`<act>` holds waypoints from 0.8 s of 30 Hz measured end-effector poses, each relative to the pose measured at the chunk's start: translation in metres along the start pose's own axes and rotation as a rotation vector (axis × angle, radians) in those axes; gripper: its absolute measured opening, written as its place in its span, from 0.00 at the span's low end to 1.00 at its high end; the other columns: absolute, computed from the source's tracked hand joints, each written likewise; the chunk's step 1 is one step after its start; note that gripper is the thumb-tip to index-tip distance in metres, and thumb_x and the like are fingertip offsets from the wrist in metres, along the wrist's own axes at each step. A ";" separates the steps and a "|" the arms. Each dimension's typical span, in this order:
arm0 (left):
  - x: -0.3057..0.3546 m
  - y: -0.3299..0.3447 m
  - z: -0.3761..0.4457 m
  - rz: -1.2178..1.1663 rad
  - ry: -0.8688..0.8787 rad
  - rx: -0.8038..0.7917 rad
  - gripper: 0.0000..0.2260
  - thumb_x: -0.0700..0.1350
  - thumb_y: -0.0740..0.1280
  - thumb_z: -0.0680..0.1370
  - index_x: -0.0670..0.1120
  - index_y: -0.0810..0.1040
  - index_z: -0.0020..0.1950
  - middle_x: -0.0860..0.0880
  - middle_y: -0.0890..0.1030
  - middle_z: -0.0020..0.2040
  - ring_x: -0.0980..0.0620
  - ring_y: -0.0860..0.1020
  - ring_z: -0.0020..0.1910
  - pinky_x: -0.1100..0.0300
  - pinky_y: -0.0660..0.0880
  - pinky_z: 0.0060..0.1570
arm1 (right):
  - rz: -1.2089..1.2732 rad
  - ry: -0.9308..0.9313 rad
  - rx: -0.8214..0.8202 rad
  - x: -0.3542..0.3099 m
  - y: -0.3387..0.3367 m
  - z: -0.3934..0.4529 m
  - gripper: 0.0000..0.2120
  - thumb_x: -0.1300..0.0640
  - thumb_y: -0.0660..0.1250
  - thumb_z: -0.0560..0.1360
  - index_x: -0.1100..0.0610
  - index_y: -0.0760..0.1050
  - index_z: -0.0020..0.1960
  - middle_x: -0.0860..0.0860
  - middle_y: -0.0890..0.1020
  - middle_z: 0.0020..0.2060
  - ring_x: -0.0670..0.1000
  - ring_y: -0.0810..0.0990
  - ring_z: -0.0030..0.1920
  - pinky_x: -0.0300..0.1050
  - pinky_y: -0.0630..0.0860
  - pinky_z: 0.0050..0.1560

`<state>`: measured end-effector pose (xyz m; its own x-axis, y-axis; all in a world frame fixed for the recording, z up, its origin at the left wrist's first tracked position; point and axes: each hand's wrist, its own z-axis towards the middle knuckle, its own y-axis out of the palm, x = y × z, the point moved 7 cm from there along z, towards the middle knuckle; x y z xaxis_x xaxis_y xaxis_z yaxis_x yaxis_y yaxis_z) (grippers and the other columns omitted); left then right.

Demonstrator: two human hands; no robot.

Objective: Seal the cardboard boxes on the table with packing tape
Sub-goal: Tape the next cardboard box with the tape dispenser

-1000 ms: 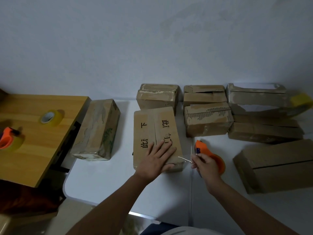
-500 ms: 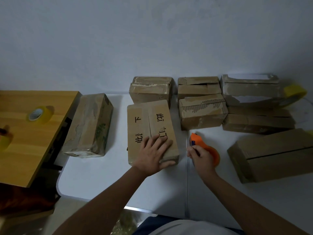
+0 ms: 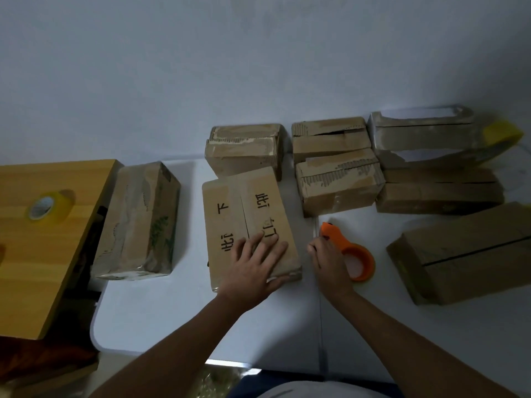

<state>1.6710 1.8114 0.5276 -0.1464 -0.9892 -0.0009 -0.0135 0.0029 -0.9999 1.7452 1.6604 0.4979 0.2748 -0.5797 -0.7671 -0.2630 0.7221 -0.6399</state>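
Closer to the lettered box (image 3: 250,222) now, the right hand (image 3: 330,259) has its grip curled round the orange tape dispenser (image 3: 349,248) on the white surface (image 3: 161,311); the left hand (image 3: 255,265) presses flat, fingers spread, on the lid. Stiff, light cardboard: best steadied at its near end

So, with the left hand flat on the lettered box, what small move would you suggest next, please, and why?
Probably lift the orange tape dispenser over to the near end of the lettered box. The right hand grips the dispenser on the white table beside the box, while the left hand presses its near end flat, steadying it, and the centre seam looks ready for taping.
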 end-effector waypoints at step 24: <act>0.001 0.002 0.002 0.023 0.008 -0.008 0.30 0.67 0.54 0.78 0.51 0.65 0.75 0.46 0.71 0.71 0.41 0.65 0.73 0.37 0.67 0.67 | -0.318 -0.121 -0.436 -0.022 0.013 -0.008 0.19 0.72 0.61 0.70 0.56 0.69 0.57 0.49 0.69 0.56 0.50 0.71 0.55 0.39 0.66 0.47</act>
<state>1.6728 1.8103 0.5251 -0.1549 -0.9876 -0.0241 -0.0178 0.0272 -0.9995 1.7287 1.6799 0.5059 0.5007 -0.6778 -0.5384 -0.5014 0.2798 -0.8187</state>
